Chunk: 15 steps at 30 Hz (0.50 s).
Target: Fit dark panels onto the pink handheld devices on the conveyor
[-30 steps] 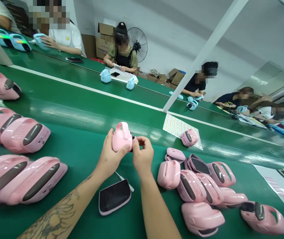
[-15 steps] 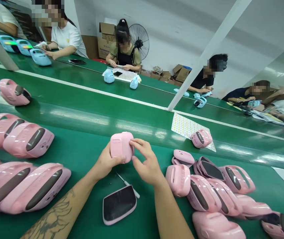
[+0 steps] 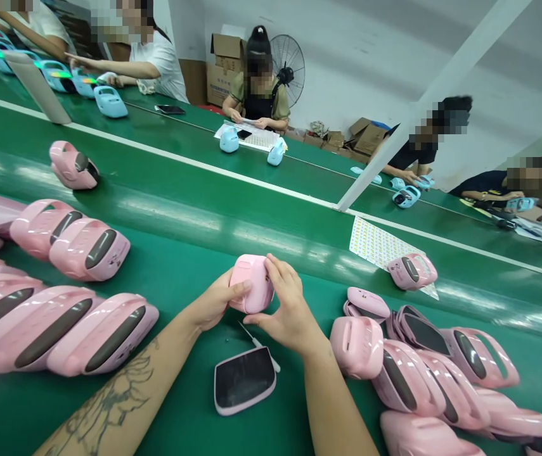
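Note:
Between both hands, above the green work surface, is a pink plastic housing (image 3: 254,292) with rounded corners. My left hand (image 3: 218,297) grips its left side, thumb across the near face. On the other side, my right hand (image 3: 290,304) has its fingertips on the upper right edge and its thumb by the lower edge. What lies on the housing's far side is hidden. Below the hands lies a pink-rimmed panel with a dark face (image 3: 245,382). A thin screwdriver with a white handle (image 3: 274,361) sticks out from behind that panel.
Rows of pink housings (image 3: 104,332) stand at the left, with more pink housings (image 3: 411,380) at the right. A sticker sheet (image 3: 370,240) lies beyond, a pink housing (image 3: 412,271) on its corner. A slanted post (image 3: 370,171) rises mid-table. Co-workers sit opposite with blue housings (image 3: 229,140).
The view has swung slightly, shifting the scene to the right. The housing has turned in my hands, my left thumb is higher on it, and my right fingers reach further round its edge.

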Available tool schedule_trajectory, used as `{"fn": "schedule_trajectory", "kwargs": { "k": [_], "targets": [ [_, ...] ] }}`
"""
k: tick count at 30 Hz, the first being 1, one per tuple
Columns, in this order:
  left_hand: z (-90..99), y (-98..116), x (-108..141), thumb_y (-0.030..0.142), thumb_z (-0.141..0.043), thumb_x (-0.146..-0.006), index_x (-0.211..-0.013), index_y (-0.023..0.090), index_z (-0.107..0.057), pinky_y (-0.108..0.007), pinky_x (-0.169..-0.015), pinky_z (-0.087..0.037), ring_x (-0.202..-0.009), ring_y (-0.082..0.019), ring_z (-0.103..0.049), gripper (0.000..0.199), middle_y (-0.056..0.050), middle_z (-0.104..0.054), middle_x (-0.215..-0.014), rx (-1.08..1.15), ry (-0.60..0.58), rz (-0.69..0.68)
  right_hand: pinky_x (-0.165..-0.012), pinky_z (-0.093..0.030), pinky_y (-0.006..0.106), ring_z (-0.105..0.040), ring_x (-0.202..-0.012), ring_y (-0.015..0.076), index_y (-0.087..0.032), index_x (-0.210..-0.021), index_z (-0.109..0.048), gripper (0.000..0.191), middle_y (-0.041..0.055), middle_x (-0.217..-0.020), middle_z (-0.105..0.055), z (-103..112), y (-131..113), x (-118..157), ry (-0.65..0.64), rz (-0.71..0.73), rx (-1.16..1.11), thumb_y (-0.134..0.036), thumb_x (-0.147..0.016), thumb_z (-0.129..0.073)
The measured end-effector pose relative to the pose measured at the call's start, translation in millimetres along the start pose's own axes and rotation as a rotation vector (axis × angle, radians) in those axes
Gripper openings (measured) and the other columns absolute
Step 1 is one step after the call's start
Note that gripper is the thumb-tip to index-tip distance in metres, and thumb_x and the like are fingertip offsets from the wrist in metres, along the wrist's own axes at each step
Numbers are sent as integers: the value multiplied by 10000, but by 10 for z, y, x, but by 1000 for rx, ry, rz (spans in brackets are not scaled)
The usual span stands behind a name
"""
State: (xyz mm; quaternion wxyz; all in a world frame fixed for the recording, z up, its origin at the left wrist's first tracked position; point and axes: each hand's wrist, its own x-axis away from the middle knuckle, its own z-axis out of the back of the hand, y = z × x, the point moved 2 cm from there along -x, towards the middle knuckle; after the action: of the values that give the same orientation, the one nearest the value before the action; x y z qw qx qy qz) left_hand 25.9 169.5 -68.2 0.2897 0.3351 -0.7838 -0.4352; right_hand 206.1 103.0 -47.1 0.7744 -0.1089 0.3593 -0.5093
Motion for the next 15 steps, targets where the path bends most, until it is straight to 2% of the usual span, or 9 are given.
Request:
{"fn": "schedule_trajectory", "kwargs": {
  "k": [3, 6, 11, 15],
  "targets": [
    [-40, 31, 4, 561, -949, -757, -1462, 169, -645, -414, -1027, -573, -1305, -385, -682, 862, -190, -730, -1417, 13, -37, -12, -1301, -410, 667, -385, -1628, 423, -321, -1746, -162, 1372, 214, -1715, -399, 6, -43, 4, -1, -17, -27, -408, -694, -1037],
    [-57, 66, 13, 518, -950, -768, -1425, 175, -663, -400, -985, -597, -1237, -362, -721, 795, -186, -751, -1377, 37, -51, -32, -1271, -479, 611, -443, -1589, 396, -326, -1750, -134, 1367, 217, -1683, -387, 7, -79, 8, -10, -17, -50, -338, -715, -1027],
    [-26, 71, 14, 513, -984, -720, -1424, 166, -653, -395, -985, -599, -1267, -369, -702, 852, -194, -721, -1425, 34, -14, -36, -1269, -446, 675, -403, -1604, 441, -360, -1758, -74, 1409, 225, -1704, -348, 16, -67, 17, -37, 3, 30, -430, -718, -1022],
    [-26, 53, 7, 540, -1016, -661, -1417, 162, -650, -385, -942, -602, -1241, -373, -709, 921, -195, -737, -1378, 41, -31, -43, -1283, -432, 658, -399, -1612, 432, -373, -1760, -60, 1422, 209, -1728, -338, 12, -52, 23, -51, -7, 31, -435, -714, -1022]
  ]
}}
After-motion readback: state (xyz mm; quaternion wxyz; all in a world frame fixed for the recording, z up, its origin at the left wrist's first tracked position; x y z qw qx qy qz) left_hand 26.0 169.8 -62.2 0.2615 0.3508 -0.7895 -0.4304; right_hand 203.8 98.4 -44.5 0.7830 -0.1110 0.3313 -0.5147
